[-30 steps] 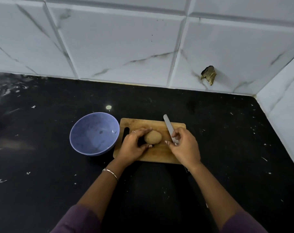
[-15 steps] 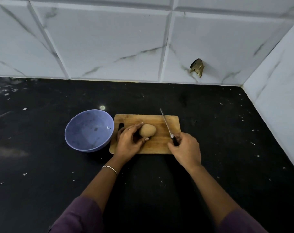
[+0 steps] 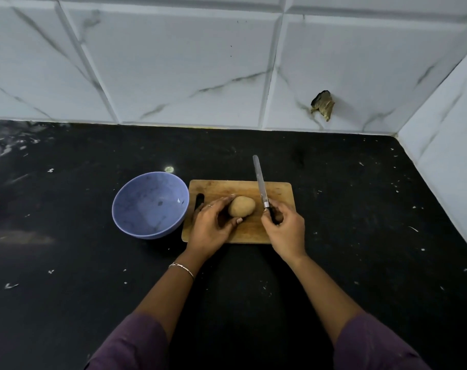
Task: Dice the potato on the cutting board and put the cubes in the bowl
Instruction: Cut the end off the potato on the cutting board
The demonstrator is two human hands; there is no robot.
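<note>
Potato (image 3: 241, 206) whole, uncut.
It is being steadied on its side mid wooden cutting board (image 3: 277, 190); blue bowl (image 3: 136, 198) sitting just left.

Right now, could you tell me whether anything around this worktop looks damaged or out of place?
Yes: the marbled wall tile behind the cutting board has a jagged brown broken patch, unlike the smooth tiles around it. The black counter is scattered with pale flecks. The potato and bowl look in order.

Dim, cool, even light with soft shadows. The black desk (image 3: 333, 263) carries one small glare spot (image 3: 169, 169) toward its far edge. Wide-angle distortion bends the wall tiles (image 3: 173, 62) near the frame edges; detail is slightly soft.
</note>
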